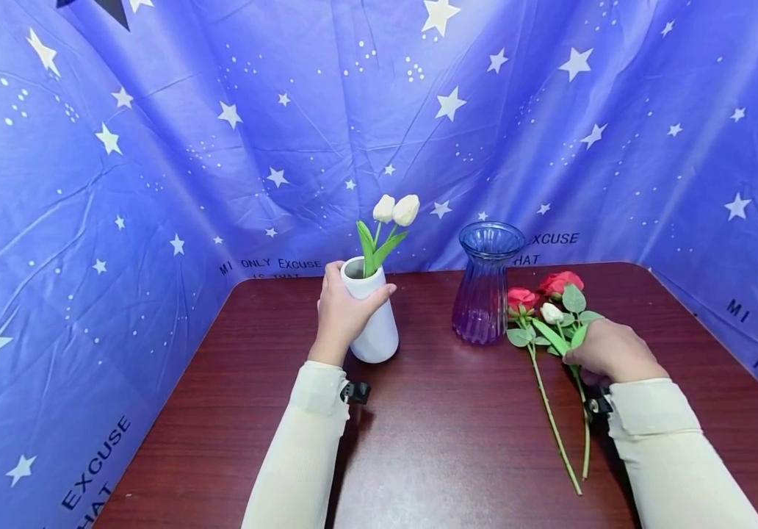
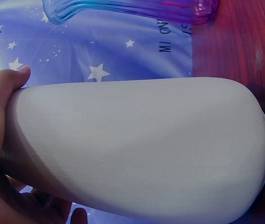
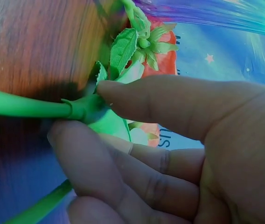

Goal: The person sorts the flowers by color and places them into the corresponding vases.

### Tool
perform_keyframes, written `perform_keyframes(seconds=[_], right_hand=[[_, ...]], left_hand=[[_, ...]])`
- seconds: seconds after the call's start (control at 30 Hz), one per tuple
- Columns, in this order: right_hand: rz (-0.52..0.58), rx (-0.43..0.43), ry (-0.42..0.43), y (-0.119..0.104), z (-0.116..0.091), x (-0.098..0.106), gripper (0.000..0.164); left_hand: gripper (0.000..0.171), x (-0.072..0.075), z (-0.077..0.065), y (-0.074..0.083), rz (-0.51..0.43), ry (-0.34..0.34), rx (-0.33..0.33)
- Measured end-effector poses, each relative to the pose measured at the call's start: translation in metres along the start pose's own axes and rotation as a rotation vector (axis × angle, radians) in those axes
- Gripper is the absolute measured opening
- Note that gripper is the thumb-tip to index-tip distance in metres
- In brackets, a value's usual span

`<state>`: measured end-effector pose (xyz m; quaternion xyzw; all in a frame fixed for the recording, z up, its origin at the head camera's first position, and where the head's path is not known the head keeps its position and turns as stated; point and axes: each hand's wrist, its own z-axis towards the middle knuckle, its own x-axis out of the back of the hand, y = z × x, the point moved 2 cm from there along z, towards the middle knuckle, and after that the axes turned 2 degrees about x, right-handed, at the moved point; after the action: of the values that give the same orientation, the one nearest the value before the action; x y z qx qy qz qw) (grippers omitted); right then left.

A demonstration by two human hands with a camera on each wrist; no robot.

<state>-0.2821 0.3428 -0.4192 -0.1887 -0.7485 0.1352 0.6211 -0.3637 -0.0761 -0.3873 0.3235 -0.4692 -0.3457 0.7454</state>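
Note:
My left hand [image 1: 346, 312] grips the white vase [image 1: 377, 334] near its rim, fingers round the far side and thumb across the front. Two white tulips [image 1: 395, 210] with green leaves stand in that vase. In the left wrist view the vase [image 2: 142, 149] fills most of the picture. On the right, my right hand [image 1: 617, 349] pinches a white tulip [image 1: 551, 314] by its stem just below the leaves. The right wrist view has the thumb and forefinger at the tulip's green stem [image 3: 25, 105]. Red roses [image 1: 560, 283] lie beside it on the table.
A ribbed blue-and-purple glass vase [image 1: 481, 294] stands between the white vase and the roses. A long rose stem [image 1: 554, 426] points toward the table's front. Starred blue cloth [image 1: 326, 110] hangs behind and beside the dark red table [image 1: 445, 441].

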Motion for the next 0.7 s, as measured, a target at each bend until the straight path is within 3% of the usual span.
perform_keyframes(seconds=[0.33,0.7], right_hand=[[-0.031,0.018,0.026,-0.002,0.0,0.002,0.018],[-0.091,0.009,0.05,-0.006,-0.006,0.016,0.037]], left_hand=[[0.094,0.0,0.0,0.0,-0.004,-0.002,0.005],[0.094,-0.001,0.0,-0.001,0.003,-0.001,-0.006]])
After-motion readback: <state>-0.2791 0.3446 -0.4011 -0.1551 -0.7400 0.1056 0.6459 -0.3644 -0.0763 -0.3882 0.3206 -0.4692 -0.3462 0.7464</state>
